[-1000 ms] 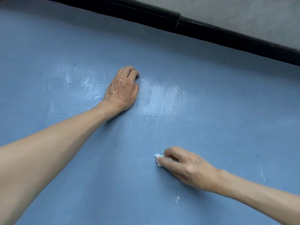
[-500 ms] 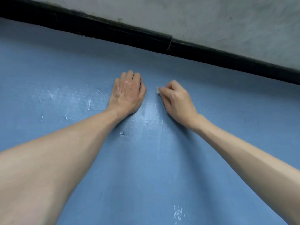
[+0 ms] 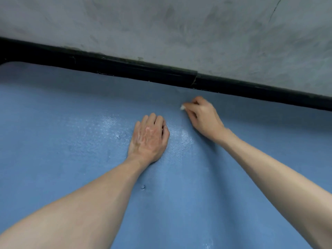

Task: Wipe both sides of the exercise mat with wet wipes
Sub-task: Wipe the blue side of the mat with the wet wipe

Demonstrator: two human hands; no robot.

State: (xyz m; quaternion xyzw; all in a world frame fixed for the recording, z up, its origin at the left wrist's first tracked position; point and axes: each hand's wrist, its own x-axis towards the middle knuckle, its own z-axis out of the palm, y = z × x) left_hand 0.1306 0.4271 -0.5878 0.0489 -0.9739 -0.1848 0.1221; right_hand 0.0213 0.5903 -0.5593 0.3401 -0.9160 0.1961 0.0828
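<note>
A blue exercise mat (image 3: 71,159) fills the lower part of the view and lies flat. My left hand (image 3: 149,139) rests on it near the middle, fingers curled under at the tips. My right hand (image 3: 203,115) is farther away, close to the mat's far edge, and grips a small white wet wipe (image 3: 182,107) pressed against the mat; only a corner of the wipe shows past the fingers. Wet, shiny streaks lie on the mat to the left of my left hand and between the two hands.
A black skirting strip (image 3: 125,69) runs along the mat's far edge, with a grey scuffed wall (image 3: 179,33) above it. A small speck (image 3: 142,187) sits on the mat beside my left forearm.
My right hand with the wipe has swept from near me up past my left hand toward the far edge of the mat. My left hand has stayed pressed in place.
</note>
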